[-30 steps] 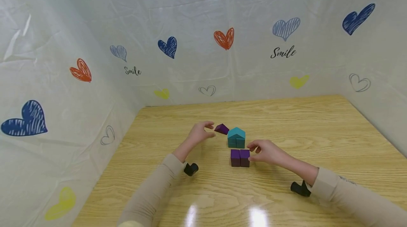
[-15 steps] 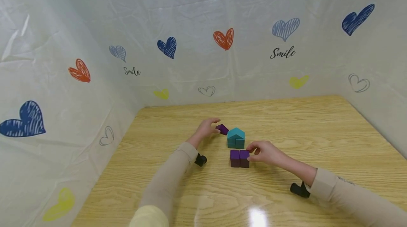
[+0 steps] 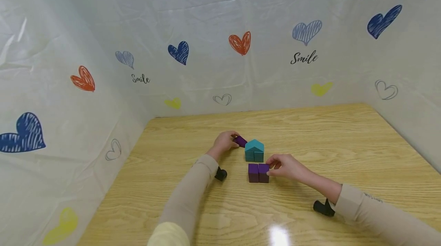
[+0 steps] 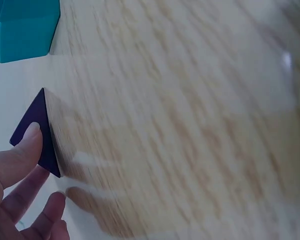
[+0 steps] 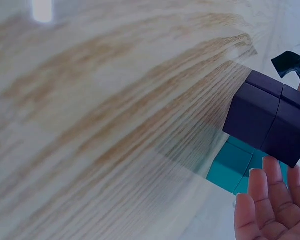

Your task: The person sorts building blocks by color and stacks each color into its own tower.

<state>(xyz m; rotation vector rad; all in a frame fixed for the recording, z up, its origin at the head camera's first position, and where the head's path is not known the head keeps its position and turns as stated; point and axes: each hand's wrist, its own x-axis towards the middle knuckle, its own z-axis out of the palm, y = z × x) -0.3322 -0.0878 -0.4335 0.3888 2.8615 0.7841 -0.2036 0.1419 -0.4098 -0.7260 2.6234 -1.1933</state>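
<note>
In the head view, two purple cubes [image 3: 253,173] stand side by side on the table. My right hand [image 3: 287,166] is at the right-hand purple cube [image 5: 287,127], thumb and index finger pinching its right end; its other fingers [image 5: 277,197] are loosely bent below it in the right wrist view. Behind them is a small teal house [image 3: 254,151], square blocks under a triangular roof block. Left of it, my left hand [image 3: 224,141] holds a purple triangular block [image 4: 37,135], thumb pressed on its triangular face and fingers partly hidden behind.
The wood-grain table [image 3: 310,135] is glossy and reflects the light. A white curtain [image 3: 206,12] printed with hearts closes off the back and sides. Black wrist devices [image 3: 324,207] hang under both sleeves.
My left hand has reached right and taken hold of the purple triangular block. The right hand has stayed at the purple cubes, and the teal house has not moved.
</note>
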